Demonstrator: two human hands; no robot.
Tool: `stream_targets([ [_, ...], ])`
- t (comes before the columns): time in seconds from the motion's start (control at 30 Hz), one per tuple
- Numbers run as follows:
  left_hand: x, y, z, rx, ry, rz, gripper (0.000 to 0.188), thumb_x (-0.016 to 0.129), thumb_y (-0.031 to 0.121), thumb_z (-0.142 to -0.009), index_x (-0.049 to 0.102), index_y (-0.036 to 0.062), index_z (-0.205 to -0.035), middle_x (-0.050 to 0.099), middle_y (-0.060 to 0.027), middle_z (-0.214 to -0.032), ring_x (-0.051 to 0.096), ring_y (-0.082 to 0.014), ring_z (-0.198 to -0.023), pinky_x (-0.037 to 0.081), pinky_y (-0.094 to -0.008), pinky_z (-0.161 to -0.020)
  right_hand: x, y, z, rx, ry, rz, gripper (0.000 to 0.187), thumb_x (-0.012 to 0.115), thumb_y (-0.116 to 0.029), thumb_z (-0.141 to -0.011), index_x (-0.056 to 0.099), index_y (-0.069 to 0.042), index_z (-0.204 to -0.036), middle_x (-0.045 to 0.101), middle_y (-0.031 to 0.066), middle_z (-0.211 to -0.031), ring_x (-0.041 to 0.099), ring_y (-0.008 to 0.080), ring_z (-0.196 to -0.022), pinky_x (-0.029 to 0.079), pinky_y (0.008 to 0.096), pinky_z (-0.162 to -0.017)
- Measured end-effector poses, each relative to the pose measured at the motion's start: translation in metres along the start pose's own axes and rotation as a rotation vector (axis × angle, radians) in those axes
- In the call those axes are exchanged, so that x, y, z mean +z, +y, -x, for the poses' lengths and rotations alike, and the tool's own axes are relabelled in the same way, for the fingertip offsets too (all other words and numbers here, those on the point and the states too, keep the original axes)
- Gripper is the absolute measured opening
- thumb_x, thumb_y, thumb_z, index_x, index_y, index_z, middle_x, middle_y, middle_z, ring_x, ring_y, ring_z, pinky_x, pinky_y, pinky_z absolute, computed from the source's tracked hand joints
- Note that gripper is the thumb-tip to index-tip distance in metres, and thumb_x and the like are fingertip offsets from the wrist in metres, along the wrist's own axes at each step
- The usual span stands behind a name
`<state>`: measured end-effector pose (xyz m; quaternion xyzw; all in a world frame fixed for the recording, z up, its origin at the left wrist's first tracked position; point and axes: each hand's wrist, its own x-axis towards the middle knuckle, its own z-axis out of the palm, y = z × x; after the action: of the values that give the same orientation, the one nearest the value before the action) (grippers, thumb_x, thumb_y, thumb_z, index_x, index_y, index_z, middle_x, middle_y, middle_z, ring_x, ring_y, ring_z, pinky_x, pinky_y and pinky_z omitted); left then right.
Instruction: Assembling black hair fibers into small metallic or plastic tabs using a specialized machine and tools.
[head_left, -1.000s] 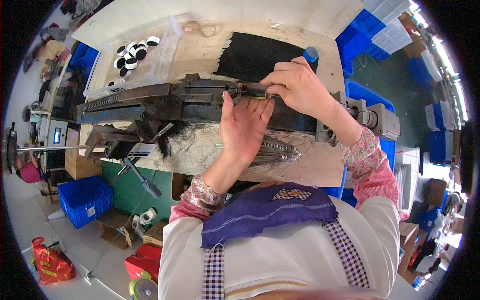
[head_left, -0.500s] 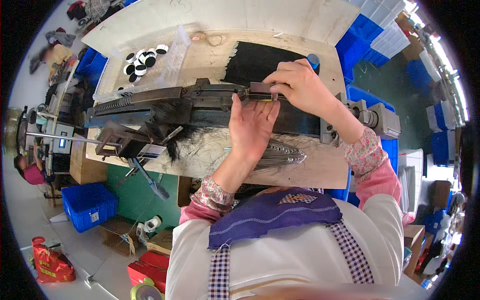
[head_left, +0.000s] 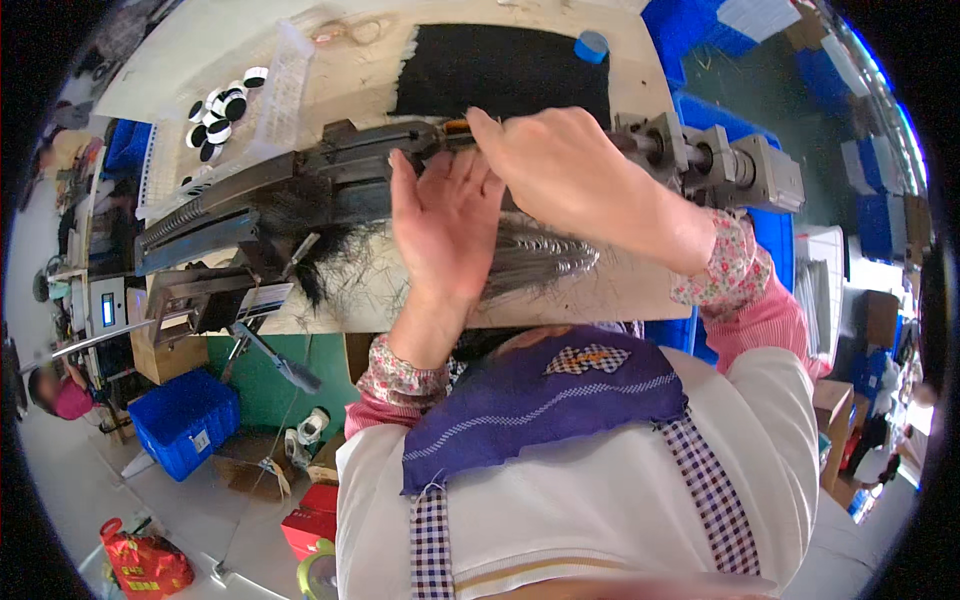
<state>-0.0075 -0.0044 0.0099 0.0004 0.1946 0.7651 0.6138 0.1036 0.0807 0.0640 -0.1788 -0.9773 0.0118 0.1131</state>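
Observation:
A long dark metal machine (head_left: 365, 165) crosses the workbench, with both my hands at its middle. My left hand (head_left: 445, 225) lies palm up against its near side, fingers stretched and nothing visible on the palm. Just right of those fingers, my right hand (head_left: 570, 165) is closed over the machine, back of the hand up. Whatever its fingertips hold is hidden. A small orange-brown strip (head_left: 457, 127) shows on the machine by the right fingertips. Below the hands lies a bundle of thin metal wires (head_left: 555, 252), with loose black bristles (head_left: 320, 265) to the left.
Behind the machine lies a black cloth (head_left: 500, 70) with a blue roll (head_left: 591, 46) at its right corner. A clear plastic crate (head_left: 283, 90) at back left holds several black-and-white round pieces (head_left: 218, 118). A motor-like unit (head_left: 755, 175) sits at the machine's right end. Blue bins (head_left: 185, 420) stand around.
My right hand has turned from a pinch on a metal block to a closed, back-up pose that covers that spot. My left hand stays palm up. The whole view has shifted.

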Motion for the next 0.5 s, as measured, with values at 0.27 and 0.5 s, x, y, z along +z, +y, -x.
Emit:
stream_targets([
  [0.27, 0.001, -0.007, -0.004, -0.011, 0.039, -0.159, 0.039, 0.040, 0.036, -0.099, 0.052, 0.0003, -0.108, 0.055, -0.0134, -0.115, 0.049, -0.0257, -0.115, 0.034, -0.0396, -0.104, 0.007, 0.008, 0.004, 0.090, -0.018, -0.077, 0.022, 0.060, -0.006, -0.076, 0.049, 0.004, -0.093, 0.061, 0.0166, -0.066, 0.065, 0.0358, -0.066, 0.051, 0.0420, -0.054],
  [0.5, -0.031, -0.058, -0.006, 0.053, -0.029, -0.086, 0.022, 0.052, 0.024, -0.097, 0.055, 0.0083, -0.112, 0.056, -0.0015, -0.118, 0.048, -0.0150, -0.115, 0.035, -0.0324, -0.103, 0.047, -0.003, 0.129, 0.236, -0.392, -0.300, 0.028, 0.060, -0.017, -0.081, 0.051, -0.007, -0.106, 0.063, 0.0165, -0.088, 0.063, 0.0370, -0.080, 0.049, 0.0484, -0.069],
])
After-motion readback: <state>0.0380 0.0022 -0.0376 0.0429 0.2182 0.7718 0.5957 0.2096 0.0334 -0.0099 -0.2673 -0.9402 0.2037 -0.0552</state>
